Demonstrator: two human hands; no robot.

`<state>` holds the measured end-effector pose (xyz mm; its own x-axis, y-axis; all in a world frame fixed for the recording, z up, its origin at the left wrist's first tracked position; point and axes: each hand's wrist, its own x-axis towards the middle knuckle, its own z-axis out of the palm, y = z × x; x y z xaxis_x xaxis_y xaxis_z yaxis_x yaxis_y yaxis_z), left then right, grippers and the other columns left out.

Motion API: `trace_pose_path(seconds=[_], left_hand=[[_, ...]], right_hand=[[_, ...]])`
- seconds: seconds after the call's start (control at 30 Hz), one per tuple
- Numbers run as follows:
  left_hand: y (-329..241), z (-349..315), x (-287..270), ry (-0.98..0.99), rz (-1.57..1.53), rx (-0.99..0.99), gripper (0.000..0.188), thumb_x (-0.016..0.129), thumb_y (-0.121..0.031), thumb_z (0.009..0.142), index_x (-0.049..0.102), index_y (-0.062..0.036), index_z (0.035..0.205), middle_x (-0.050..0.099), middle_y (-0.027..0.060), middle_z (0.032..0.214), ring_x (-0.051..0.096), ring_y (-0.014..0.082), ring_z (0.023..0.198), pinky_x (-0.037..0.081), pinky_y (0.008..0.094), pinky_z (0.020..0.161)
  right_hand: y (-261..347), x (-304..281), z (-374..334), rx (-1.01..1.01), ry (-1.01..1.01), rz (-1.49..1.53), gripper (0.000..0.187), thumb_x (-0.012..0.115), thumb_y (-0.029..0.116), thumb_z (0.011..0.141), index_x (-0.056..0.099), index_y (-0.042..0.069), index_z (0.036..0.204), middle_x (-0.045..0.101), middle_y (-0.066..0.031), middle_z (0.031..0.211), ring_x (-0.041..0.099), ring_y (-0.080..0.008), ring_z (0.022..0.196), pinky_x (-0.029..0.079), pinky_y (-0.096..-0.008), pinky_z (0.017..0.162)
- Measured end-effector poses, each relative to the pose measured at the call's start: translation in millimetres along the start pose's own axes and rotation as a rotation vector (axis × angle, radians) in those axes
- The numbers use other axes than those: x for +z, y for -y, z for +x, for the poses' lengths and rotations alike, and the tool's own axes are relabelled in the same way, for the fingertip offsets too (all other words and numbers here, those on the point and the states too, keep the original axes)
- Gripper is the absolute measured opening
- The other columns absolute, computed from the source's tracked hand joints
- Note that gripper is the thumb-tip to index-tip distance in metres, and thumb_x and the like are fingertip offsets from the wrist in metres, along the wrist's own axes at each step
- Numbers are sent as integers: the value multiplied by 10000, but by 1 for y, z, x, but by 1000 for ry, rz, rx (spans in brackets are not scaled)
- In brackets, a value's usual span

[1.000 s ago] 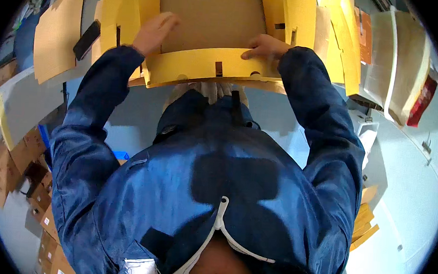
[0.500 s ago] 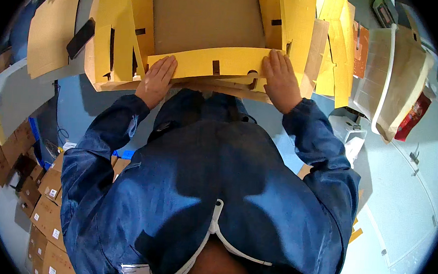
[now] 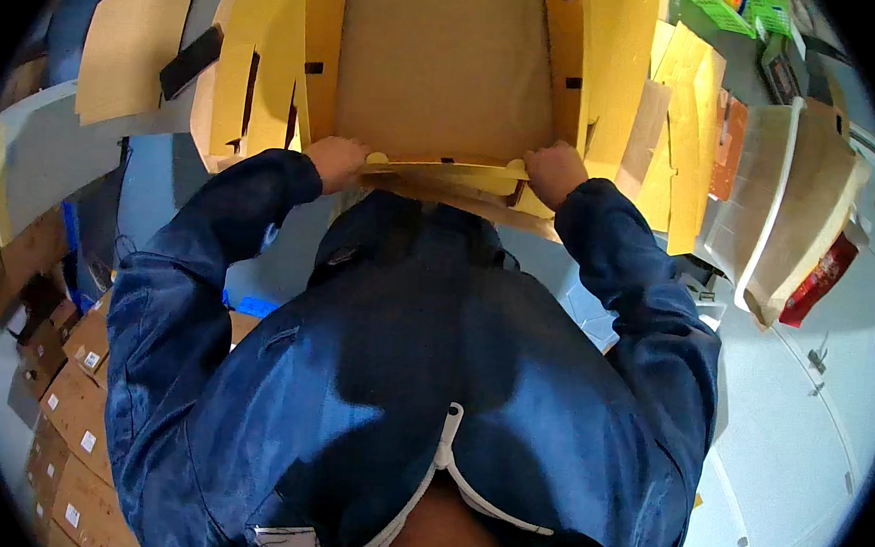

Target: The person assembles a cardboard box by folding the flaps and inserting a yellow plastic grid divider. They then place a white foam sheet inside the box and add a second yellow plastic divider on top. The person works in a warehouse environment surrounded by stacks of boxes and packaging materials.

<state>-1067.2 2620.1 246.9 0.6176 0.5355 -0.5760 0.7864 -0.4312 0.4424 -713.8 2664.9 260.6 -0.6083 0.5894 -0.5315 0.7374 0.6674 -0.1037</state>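
Observation:
In front of me lies a yellow cardboard box (image 3: 614, 84) with a brown bottom panel (image 3: 448, 64) and dark slots along its side walls. Its near flap (image 3: 444, 166) now stands on edge, so I see mostly its narrow top. At the flap's left end, my left hand (image 3: 336, 163) is closed with the fingers curled over the corner. My right hand (image 3: 556, 174) grips the right end the same way. Both thumbs and fingertips are partly hidden. Below the flap, more folded cardboard (image 3: 482, 201) shows at the box's near edge.
Left of the box are a dark phone-like slab (image 3: 190, 63) and a brown cardboard sheet (image 3: 139, 40). On the right lie yellow cardboard pieces (image 3: 684, 138), a translucent bin (image 3: 754, 183) with brown paper, and a green basket (image 3: 719, 8). Cartons (image 3: 82, 432) are stacked lower left.
The near flap has tipped from a broad sloping face to standing on edge. My hands have gone from lying flat on it to curling round its ends. The view has shifted slightly.

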Motion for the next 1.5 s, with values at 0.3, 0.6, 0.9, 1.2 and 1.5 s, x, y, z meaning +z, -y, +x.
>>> trace_pose_path(seconds=[0.3, 0.6, 0.9, 1.2, 1.5], left_hand=[[-77, -24, -4, -391, -258, 93, 401, 634, -219, 793, 532, -22, 1126, 547, 204, 1098, 529, 362, 1023, 445, 413, 874], [-69, -53, -47, -765, -396, 147, 364, 586, -76, 794, 504, -28, 1146, 496, 193, 1187, 476, 372, 1103, 396, 401, 946], [56, -103, -90, -936, -483, -159, 290, 575, -90, 843, 542, -20, 1122, 563, 146, 1097, 558, 274, 989, 452, 331, 844], [134, -15, -154, -517, 659, 106, 545, 567, -90, 790, 412, -121, 1311, 316, 89, 1424, 245, 266, 1336, 195, 412, 1106], [149, 64, -185, -130, 1101, 454, 318, 513, -153, 813, 580, -120, 1122, 384, 47, 1384, 186, 233, 1370, 97, 422, 1153]], right_hand=[[-65, -26, -20, -87, -64, -157, 89, 601, 164, 736, 619, 120, 811, 642, -78, 861, 588, -257, 905, 409, -379, 862], [-10, -99, 105, -131, -409, 94, 769, 688, 369, 730, 360, 18, 1330, 326, -189, 1403, 322, -336, 1281, 279, -402, 1057], [83, -84, 132, -329, -368, 1, 379, 457, 60, 825, 473, 77, 1203, 614, -91, 1024, 576, -254, 973, 422, -357, 876], [20, -13, 3, -232, -433, -116, 281, 520, 125, 776, 588, 45, 1036, 540, -153, 1125, 458, -294, 1165, 298, -425, 1042], [19, 14, 10, -159, -293, -50, 58, 553, 102, 738, 609, 114, 735, 578, -43, 800, 566, -198, 835, 416, -304, 779]])
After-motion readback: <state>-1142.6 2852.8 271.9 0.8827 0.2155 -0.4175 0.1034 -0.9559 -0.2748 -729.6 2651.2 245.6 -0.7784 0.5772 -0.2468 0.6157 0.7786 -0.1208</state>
